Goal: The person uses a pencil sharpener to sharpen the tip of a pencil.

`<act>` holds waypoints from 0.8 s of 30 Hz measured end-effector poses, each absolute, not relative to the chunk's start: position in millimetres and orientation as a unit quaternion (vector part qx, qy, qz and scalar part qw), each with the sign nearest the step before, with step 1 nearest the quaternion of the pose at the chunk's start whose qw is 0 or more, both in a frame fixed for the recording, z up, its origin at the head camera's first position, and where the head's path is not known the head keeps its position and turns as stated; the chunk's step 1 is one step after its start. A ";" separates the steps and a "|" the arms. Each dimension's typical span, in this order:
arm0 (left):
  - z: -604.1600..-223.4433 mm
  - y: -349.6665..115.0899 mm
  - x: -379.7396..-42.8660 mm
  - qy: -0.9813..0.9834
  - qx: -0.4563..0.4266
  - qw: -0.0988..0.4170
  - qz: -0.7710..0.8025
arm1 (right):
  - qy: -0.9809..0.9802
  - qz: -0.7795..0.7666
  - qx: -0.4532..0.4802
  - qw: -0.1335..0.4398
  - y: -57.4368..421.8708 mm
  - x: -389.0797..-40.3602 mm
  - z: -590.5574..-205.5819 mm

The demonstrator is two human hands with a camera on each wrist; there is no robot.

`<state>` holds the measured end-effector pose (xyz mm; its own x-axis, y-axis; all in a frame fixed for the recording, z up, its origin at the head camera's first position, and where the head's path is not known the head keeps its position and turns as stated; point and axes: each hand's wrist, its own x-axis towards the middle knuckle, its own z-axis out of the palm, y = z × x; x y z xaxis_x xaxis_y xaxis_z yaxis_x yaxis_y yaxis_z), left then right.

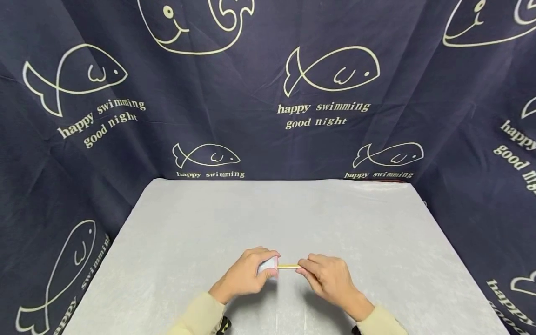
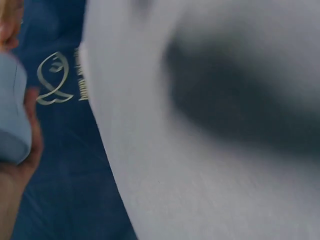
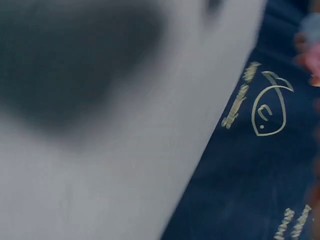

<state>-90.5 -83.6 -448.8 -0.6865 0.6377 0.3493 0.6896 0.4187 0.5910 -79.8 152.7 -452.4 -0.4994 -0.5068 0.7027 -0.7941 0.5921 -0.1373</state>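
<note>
In the head view my left hand (image 1: pixel 246 274) grips a small light blue pencil sharpener (image 1: pixel 268 265) with a pink face, thumb below and fingers above. A thin yellow pencil (image 1: pixel 288 267) runs level from that pink face to my right hand (image 1: pixel 331 278), whose thumb and fingertips pinch its other end. The left wrist view shows the sharpener's rounded blue body (image 2: pixel 12 107) against the palm. At the right wrist view's edge, its pink face (image 3: pixel 313 59) is partly cut off. Both hands are held over the table near its front.
A pale grey cloth covers the table (image 1: pixel 209 218). Dark blue curtains (image 1: pixel 268 139) with white fish drawings and lettering stand behind it and on both sides. Light sleeves (image 1: pixel 201 314) cover the forearms, and shadows fall on the cloth below the hands.
</note>
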 end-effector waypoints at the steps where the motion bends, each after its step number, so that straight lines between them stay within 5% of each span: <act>1: -451.5 -82.4 -89.1 -0.845 -0.408 0.073 -0.338 | -0.858 0.268 0.363 0.244 153.9 -77.5 -451.7; 5: -460.0 -79.4 -86.3 -0.844 -0.443 0.199 -0.229 | -0.899 0.364 0.241 0.026 156.8 -73.5 -444.8; 8: -462.2 -78.6 -86.3 -0.843 -0.446 0.226 -0.199 | -0.906 0.364 0.217 -0.007 156.8 -74.8 -441.5; 12: -454.5 -78.1 -89.2 -0.857 -0.434 0.201 -0.195 | -0.905 0.340 0.246 0.076 157.1 -77.1 -445.9; 20: -431.9 -81.6 -99.2 -0.882 -0.381 0.084 -0.265 | -0.840 0.229 0.350 0.345 158.7 -85.6 -458.7; 24: -429.0 -82.0 -99.7 -0.875 -0.370 0.034 -0.309 | -0.807 0.190 0.367 0.421 157.4 -87.5 -461.3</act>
<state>-99.7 -82.0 -429.0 -0.7234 0.6274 0.2881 0.6693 0.5349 0.5156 -87.5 157.4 -461.3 -0.3753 -0.4333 0.8194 -0.7527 0.6584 0.0033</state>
